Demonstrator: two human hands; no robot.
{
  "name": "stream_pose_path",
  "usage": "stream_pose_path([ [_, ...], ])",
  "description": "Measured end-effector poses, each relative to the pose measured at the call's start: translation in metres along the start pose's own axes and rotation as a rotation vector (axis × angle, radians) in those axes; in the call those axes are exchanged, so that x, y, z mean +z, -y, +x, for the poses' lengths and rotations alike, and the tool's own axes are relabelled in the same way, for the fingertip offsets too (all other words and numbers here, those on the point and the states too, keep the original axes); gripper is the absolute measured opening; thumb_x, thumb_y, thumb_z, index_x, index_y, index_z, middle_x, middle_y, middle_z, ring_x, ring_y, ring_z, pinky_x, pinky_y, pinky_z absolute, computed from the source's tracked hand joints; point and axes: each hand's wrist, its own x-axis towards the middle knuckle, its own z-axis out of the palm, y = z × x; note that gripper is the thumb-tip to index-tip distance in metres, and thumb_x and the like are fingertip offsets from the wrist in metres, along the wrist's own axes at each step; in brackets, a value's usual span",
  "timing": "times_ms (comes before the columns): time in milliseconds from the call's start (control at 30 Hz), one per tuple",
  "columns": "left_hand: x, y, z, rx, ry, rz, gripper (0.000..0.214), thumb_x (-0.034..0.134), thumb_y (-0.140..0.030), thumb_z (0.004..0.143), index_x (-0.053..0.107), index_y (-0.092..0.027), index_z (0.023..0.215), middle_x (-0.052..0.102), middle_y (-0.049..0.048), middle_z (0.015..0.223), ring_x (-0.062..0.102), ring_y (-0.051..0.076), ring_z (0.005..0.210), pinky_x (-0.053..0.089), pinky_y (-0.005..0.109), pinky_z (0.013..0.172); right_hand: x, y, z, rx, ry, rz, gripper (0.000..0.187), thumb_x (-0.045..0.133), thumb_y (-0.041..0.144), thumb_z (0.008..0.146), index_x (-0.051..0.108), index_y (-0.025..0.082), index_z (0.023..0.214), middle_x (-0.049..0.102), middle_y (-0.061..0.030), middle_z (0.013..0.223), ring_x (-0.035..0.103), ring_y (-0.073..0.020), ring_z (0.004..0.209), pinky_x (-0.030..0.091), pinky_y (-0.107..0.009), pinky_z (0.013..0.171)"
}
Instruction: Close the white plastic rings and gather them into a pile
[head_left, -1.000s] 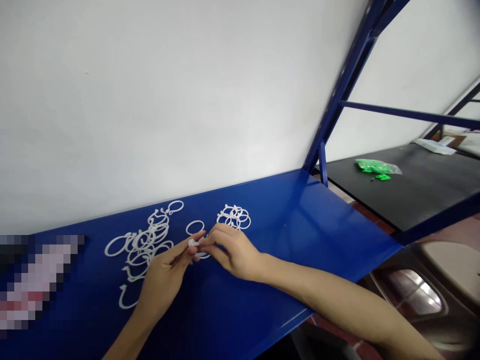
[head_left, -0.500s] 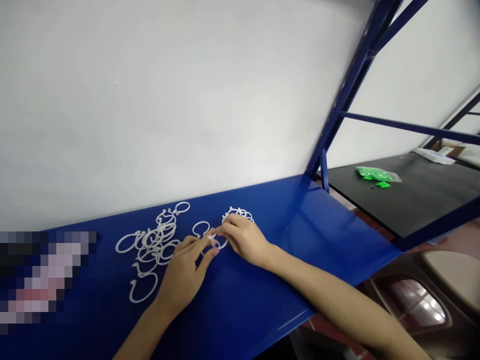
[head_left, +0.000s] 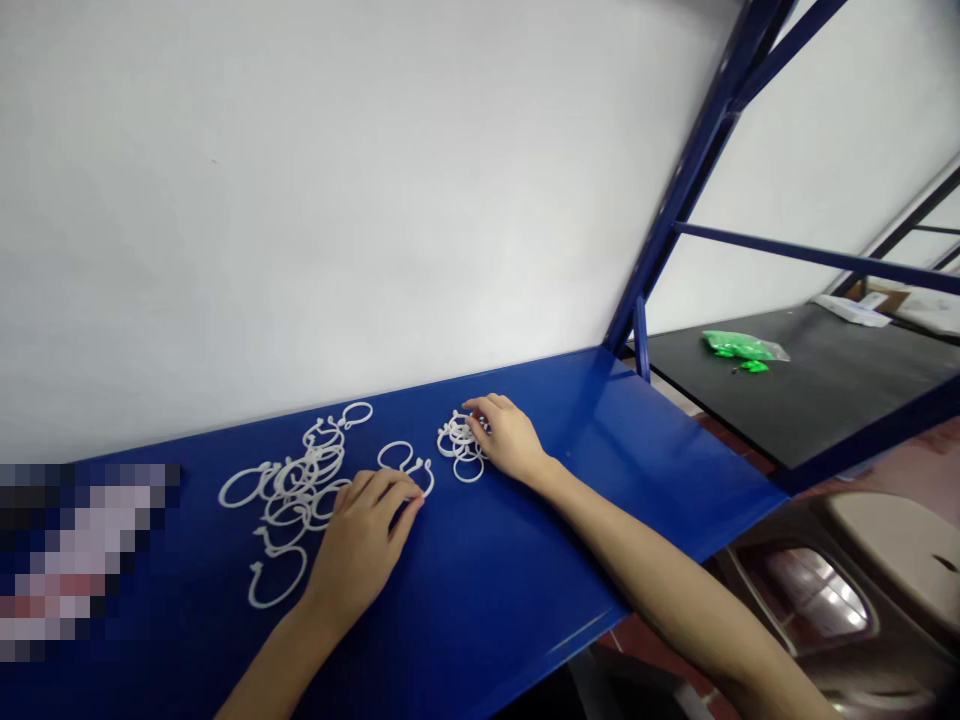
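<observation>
Several white plastic rings lie on a blue metal shelf [head_left: 525, 560]. A loose pile of open rings [head_left: 300, 480] is at the left, and a small stack of closed rings [head_left: 459, 443] sits in the middle. My left hand [head_left: 360, 545] rests flat on the shelf, its fingertips touching an open ring [head_left: 416, 478] beside the pile. My right hand [head_left: 506, 437] lies over the right side of the stack, fingers on the rings. A single open ring [head_left: 274, 585] lies near my left wrist.
A white wall rises behind the shelf. A blue upright post [head_left: 675, 190] stands at the shelf's right end. Beyond it a black shelf [head_left: 825, 390] carries a bag of green parts [head_left: 739, 346]. A blurred patch covers the lower left.
Both hands held one ring together above the shelf. My right hand has moved to the stack of closed rings, and my left hand has dropped flat next to the loose pile.
</observation>
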Motion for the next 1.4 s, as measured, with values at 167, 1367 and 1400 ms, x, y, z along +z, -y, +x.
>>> stream_pose_path([
  [167,-0.007,0.002,0.002,-0.006,-0.172,-0.005,0.015,0.054,-0.029,0.096,0.066,-0.022,0.093,0.068,0.0044,0.096,0.060,0.022,0.095,0.045,0.039,0.093,-0.002,0.005,0.001,-0.043,-0.044,0.045,0.018,0.056,0.021,0.098,0.067,0.017,0.111,0.068,-0.0072,0.102,0.060,-0.0196,0.096,0.050,-0.033,0.086],
  [1367,0.000,-0.003,-0.003,-0.120,-0.144,-0.214,0.023,0.048,-0.033,0.096,0.060,-0.023,0.080,0.067,-0.0007,0.074,0.063,0.015,0.068,0.049,0.026,0.067,0.011,0.046,-0.035,-0.505,0.124,0.311,0.023,0.042,0.017,0.102,0.065,0.016,0.102,0.067,-0.0089,0.094,0.061,-0.0180,0.087,0.053,-0.031,0.082],
  [1400,-0.001,-0.001,-0.001,-0.091,-0.130,-0.186,0.022,0.048,-0.035,0.097,0.062,-0.023,0.084,0.068,0.0002,0.078,0.064,0.016,0.072,0.050,0.027,0.071,0.009,0.045,-0.033,-0.501,0.112,0.298,0.022,0.043,0.018,0.102,0.065,0.016,0.104,0.067,-0.0091,0.095,0.061,-0.0183,0.088,0.053,-0.031,0.083],
])
